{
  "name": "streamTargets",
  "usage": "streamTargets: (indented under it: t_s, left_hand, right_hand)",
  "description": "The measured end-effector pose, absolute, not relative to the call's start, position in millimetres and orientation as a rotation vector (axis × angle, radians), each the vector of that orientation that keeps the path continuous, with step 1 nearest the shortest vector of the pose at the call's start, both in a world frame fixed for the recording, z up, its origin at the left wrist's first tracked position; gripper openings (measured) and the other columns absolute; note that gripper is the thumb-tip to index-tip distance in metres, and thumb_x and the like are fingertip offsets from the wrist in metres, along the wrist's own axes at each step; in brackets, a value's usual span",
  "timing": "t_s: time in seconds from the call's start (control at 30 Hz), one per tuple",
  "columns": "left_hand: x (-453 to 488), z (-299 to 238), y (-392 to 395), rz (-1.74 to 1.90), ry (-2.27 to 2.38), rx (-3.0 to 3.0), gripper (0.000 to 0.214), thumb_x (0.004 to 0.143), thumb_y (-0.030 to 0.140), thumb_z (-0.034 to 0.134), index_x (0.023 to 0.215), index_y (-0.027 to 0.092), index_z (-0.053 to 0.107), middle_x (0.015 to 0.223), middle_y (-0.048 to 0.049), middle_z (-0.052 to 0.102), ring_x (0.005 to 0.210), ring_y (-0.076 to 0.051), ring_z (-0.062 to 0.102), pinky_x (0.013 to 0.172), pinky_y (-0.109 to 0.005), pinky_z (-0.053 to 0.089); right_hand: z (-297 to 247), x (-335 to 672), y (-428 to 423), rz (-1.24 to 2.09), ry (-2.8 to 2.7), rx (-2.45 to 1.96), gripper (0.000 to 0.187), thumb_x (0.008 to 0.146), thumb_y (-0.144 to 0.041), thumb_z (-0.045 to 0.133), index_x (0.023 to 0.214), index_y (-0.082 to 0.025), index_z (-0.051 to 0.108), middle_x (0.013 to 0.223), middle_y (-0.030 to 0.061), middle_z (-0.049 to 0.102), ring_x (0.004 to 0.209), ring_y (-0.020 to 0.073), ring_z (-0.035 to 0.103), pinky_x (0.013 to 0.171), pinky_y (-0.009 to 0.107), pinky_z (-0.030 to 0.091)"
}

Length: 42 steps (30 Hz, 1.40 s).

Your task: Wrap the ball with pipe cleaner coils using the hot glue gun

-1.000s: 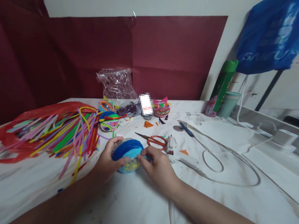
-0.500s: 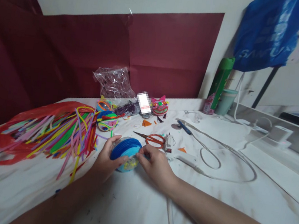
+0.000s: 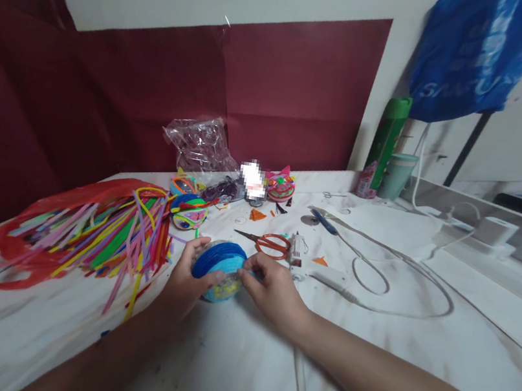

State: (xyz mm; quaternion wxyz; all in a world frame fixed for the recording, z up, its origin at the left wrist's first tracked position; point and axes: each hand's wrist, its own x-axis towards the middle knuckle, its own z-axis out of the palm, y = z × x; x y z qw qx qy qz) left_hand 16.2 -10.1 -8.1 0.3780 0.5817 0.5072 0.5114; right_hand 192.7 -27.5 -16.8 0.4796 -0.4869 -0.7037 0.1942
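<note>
My left hand [image 3: 187, 276] cups a clear ball wrapped in blue strips [image 3: 220, 270], fingers curled round its left side. At the ball's right side my right hand [image 3: 271, 288] pinches the end of a light blue strip against it. The ball sits just above the white table [image 3: 236, 362], in front of me. A loose pile of coloured strips [image 3: 118, 233] lies on a red plastic bag [image 3: 13, 243] to the left of my hands.
Orange-handled scissors [image 3: 270, 245] and a white glue gun [image 3: 309, 269] with a long cord [image 3: 401, 275] lie just beyond my hands. Finished striped balls [image 3: 188, 211], a clear bag [image 3: 200, 144], a green spray can [image 3: 382, 147] and a teal cup [image 3: 395, 175] stand farther back.
Both hands and the blue-wrapped ball have stayed nearly where they were; only the view has shifted slightly.
</note>
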Motion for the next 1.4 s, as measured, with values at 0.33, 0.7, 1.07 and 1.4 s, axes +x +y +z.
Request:
streamTargets:
  t_s: [0.33,0.7,1.07,1.4]
  left_hand:
    - [15.2,-12.9,-8.3,1.296,1.213,1.499,0.066,0.061,0.035,0.073,0.120,0.021,0.047,0.117,-0.0086,0.057,0.106,-0.027,0.058,0.087,-0.039,0.048]
    - [15.6,-8.3,-9.3,1.261,1.343,1.566,0.067,0.057,0.038,0.074,0.116,0.020,0.048,0.111,-0.0089,0.058,0.098,-0.027,0.060,0.082,-0.039,0.049]
    - [15.1,-12.6,-7.3,1.342,1.224,1.475,0.077,0.056,0.037,0.075,0.125,0.020,0.045,0.126,-0.0125,0.056,0.117,-0.032,0.055,0.094,-0.042,0.046]
    - [18.1,-7.5,-11.8,1.298,1.186,1.489,0.079,0.055,0.038,0.076,0.125,0.019,0.044,0.127,-0.0130,0.056,0.119,-0.032,0.053,0.094,-0.040,0.045]
  right_hand:
    - [-15.0,191.7,-26.4,0.511,-1.711,-1.190,0.010,0.080,-0.017,0.061,0.072,-0.020,0.058,0.063,-0.0019,0.060,0.057,0.0130,0.053,0.055,0.022,0.038]
    - [-15.2,192.3,-27.1,0.466,-1.769,-1.214,0.009,0.080,-0.016,0.061,0.072,-0.019,0.057,0.065,-0.0012,0.059,0.060,0.0138,0.053,0.058,0.023,0.038]
    - [-16.4,195.7,-23.9,0.473,-1.736,-1.150,0.006,0.082,-0.018,0.060,0.076,-0.019,0.058,0.069,0.0014,0.063,0.063,0.0156,0.057,0.060,0.025,0.041]
    - [-17.6,195.5,-23.3,0.491,-1.735,-1.191,0.007,0.081,-0.017,0.061,0.074,-0.019,0.059,0.066,0.0003,0.060,0.062,0.0155,0.055,0.060,0.025,0.040]
